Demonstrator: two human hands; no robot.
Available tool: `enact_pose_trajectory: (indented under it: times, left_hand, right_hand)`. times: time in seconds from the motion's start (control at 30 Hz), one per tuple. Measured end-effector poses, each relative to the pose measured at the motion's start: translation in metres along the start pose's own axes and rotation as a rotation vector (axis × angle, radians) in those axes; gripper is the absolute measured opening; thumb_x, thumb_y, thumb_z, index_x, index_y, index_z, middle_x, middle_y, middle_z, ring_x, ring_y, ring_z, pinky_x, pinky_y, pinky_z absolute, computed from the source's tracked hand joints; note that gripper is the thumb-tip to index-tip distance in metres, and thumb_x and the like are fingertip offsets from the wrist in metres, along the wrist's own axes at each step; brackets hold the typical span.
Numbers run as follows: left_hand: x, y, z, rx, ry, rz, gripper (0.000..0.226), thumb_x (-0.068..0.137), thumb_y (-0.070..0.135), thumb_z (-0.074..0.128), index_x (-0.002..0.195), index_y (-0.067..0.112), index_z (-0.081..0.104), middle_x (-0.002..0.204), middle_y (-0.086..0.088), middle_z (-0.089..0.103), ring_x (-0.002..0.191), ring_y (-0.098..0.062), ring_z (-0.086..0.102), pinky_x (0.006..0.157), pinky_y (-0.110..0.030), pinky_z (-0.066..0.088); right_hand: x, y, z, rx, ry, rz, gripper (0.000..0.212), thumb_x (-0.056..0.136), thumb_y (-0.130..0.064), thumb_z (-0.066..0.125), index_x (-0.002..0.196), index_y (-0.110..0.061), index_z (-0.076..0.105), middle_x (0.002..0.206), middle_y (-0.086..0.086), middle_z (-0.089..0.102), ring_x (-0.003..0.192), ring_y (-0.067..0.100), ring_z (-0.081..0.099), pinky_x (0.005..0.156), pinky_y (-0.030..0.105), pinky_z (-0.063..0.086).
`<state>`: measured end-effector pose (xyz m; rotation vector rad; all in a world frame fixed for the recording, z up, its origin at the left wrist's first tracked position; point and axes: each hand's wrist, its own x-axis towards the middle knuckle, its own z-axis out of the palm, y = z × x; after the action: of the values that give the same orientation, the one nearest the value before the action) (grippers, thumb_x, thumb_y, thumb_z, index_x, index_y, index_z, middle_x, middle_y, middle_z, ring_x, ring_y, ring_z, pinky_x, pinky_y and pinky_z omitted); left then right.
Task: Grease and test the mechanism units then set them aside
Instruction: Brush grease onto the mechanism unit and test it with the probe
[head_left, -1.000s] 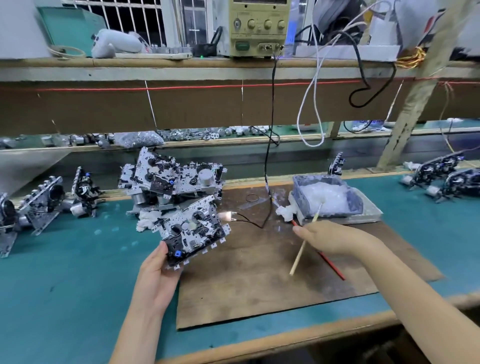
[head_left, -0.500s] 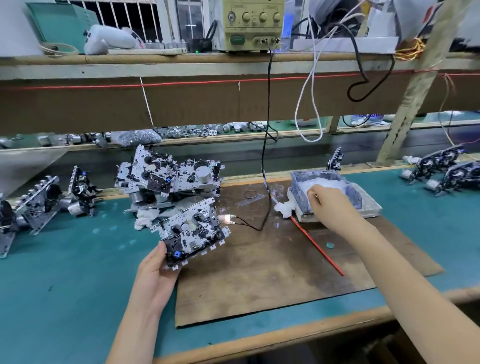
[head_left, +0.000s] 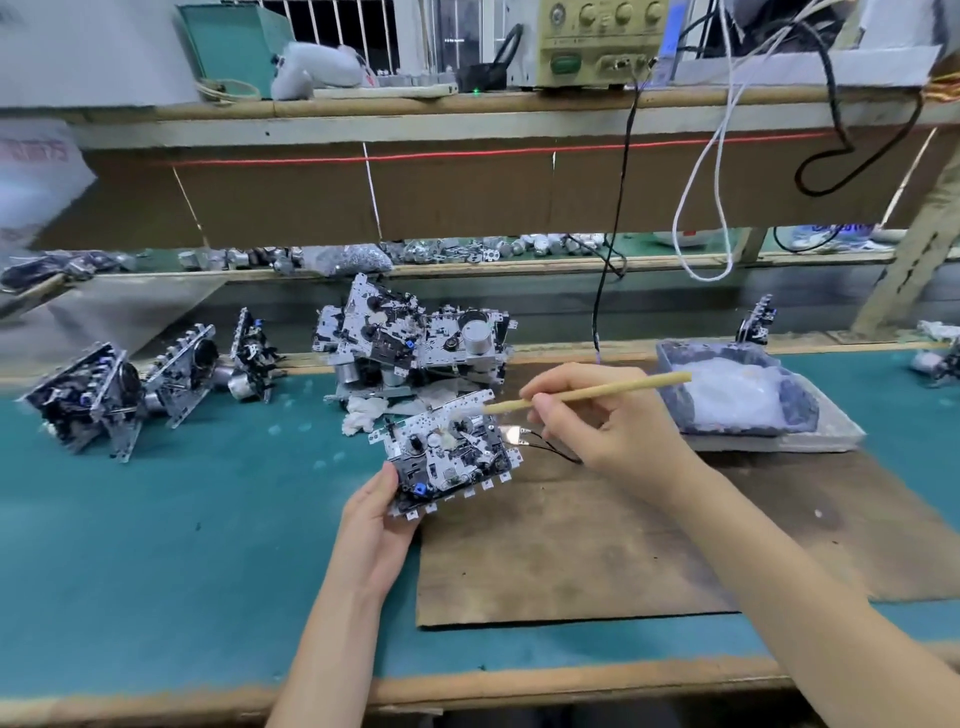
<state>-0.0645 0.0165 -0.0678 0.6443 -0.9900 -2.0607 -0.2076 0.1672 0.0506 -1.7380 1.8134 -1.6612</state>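
My left hand grips a metal mechanism unit by its near left corner, tilted up over the edge of a brown board. My right hand pinches a wooden stick. The stick's left tip carries a white blob of grease and touches the top of the unit. A grey tray of white grease sits to the right. A lit test probe with black wires lies beside the unit's right edge.
A pile of mechanism units lies behind the held one, with white rags in front. More units stand at the left and at the far right. A power supply on the shelf feeds a hanging black cable.
My right hand dipped the stick into the grease tray, then swung left and brought its greased tip onto the unit. My left hand kept holding the unit.
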Motion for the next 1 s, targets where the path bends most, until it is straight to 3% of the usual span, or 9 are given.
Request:
enact_pose_trajectory:
  times: [0.1,0.23,0.4,0.53,0.7,0.83,0.93,1.0]
  left_hand:
    - [0.001,0.000,-0.001,0.008,0.010,-0.019,0.039,0.096,0.017,0.041,0.082,0.004,0.076,0.087,-0.010,0.073,0.075,-0.018,0.069,0.060,-0.023,0.056]
    - [0.002,0.000,-0.002,0.009,-0.004,-0.016,0.030,0.090,0.021,0.046,0.095,0.001,0.068,0.090,-0.011,0.073,0.076,-0.017,0.069,0.059,-0.022,0.055]
    - [0.001,0.002,-0.001,0.005,-0.023,-0.010,0.036,0.081,0.025,0.049,0.102,0.000,0.064,0.093,-0.009,0.073,0.079,-0.017,0.069,0.061,-0.023,0.055]
    - [0.000,0.003,0.000,0.000,-0.023,-0.007,0.031,0.089,0.021,0.045,0.101,0.001,0.064,0.090,-0.008,0.073,0.075,-0.016,0.069,0.057,-0.022,0.054]
    - [0.001,0.003,0.001,-0.023,-0.020,-0.004,0.036,0.080,0.024,0.050,0.102,0.000,0.064,0.091,-0.009,0.073,0.076,-0.017,0.069,0.061,-0.024,0.056]
    - [0.002,0.003,0.001,-0.053,-0.031,0.010,0.033,0.079,0.023,0.049,0.092,0.001,0.070,0.088,-0.010,0.074,0.076,-0.016,0.070,0.063,-0.025,0.057]
    - [0.002,0.003,0.001,-0.073,-0.039,0.024,0.033,0.079,0.022,0.049,0.079,0.004,0.077,0.086,-0.009,0.074,0.075,-0.016,0.071,0.061,-0.024,0.056]
    - [0.003,0.003,0.000,-0.102,-0.036,0.030,0.032,0.078,0.021,0.049,0.076,0.006,0.078,0.084,-0.008,0.074,0.074,-0.015,0.071,0.062,-0.024,0.057]
  right_hand:
    - [0.002,0.007,0.009,-0.005,-0.039,-0.025,0.011,0.084,-0.006,0.058,0.085,-0.011,0.067,0.068,0.011,0.066,0.060,0.030,0.058,0.054,0.044,0.049]
    - [0.004,0.013,0.017,0.017,-0.084,-0.017,0.018,0.085,0.000,0.058,0.087,-0.017,0.065,0.069,0.003,0.065,0.063,0.022,0.060,0.056,0.034,0.051]
    - [0.008,0.018,0.024,0.029,-0.102,-0.004,0.012,0.084,-0.011,0.057,0.086,-0.019,0.065,0.071,0.011,0.066,0.062,0.027,0.059,0.056,0.041,0.051]
    - [0.010,0.021,0.028,0.000,-0.118,-0.006,0.016,0.086,-0.005,0.058,0.086,-0.020,0.065,0.071,0.009,0.066,0.063,0.028,0.058,0.056,0.041,0.049]
    - [0.012,0.023,0.030,0.034,-0.126,0.018,0.021,0.086,-0.003,0.058,0.084,-0.024,0.064,0.071,0.007,0.065,0.063,0.028,0.058,0.058,0.042,0.049]
    - [0.014,0.025,0.031,0.023,-0.127,0.015,0.016,0.086,-0.002,0.058,0.086,-0.015,0.067,0.072,0.009,0.065,0.064,0.028,0.058,0.059,0.043,0.049]
    - [0.013,0.021,0.030,-0.011,-0.048,-0.091,0.017,0.084,-0.004,0.057,0.096,-0.007,0.070,0.073,0.002,0.065,0.068,0.018,0.061,0.061,0.031,0.052]
    - [0.014,0.020,0.028,-0.071,0.048,-0.227,0.023,0.083,0.000,0.056,0.102,-0.001,0.068,0.080,0.006,0.065,0.073,0.016,0.060,0.065,0.026,0.051]
